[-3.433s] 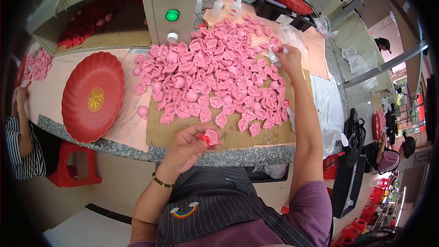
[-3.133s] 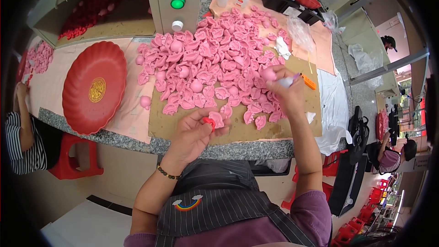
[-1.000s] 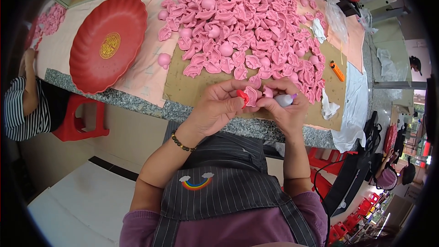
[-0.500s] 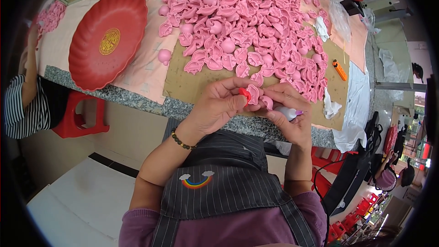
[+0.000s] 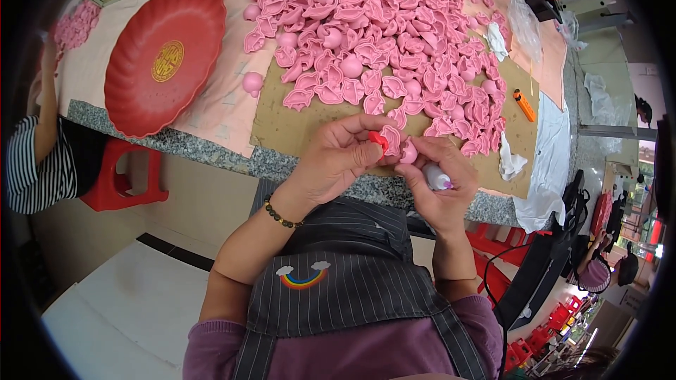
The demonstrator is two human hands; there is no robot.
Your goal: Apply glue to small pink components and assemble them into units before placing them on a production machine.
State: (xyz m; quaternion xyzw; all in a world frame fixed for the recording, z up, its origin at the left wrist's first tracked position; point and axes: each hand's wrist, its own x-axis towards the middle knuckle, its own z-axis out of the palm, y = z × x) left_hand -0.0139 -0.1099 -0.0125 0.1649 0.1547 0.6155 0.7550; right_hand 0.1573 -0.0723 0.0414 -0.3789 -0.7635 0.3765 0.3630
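Note:
My left hand (image 5: 341,151) pinches a small red piece (image 5: 379,142) between thumb and forefinger. A pink cupped piece (image 5: 391,136) with a wavy edge is at those same fingertips, right against the red one. Close beside it, my right hand (image 5: 445,179) has a rounded pink piece (image 5: 408,151) between thumb and forefinger. Tucked in the right palm is a small whitish bottle (image 5: 435,176) with a purple tip. Both hands are over the table's near edge, in front of a large heap of pink cupped pieces (image 5: 401,49).
A large red scalloped plate (image 5: 134,77) with a gold emblem is at the left. Round pink balls lie among the heap. An orange cutter (image 5: 524,105), white cloths (image 5: 510,162) and a clear bag (image 5: 522,24) are to the right. Another person's striped sleeve (image 5: 24,169) shows far left.
My right hand has turned, so the bottle's purple tip now points toward me rather than to the right. The rounded pink piece in its fingers has shifted slightly. My left hand keeps its hold.

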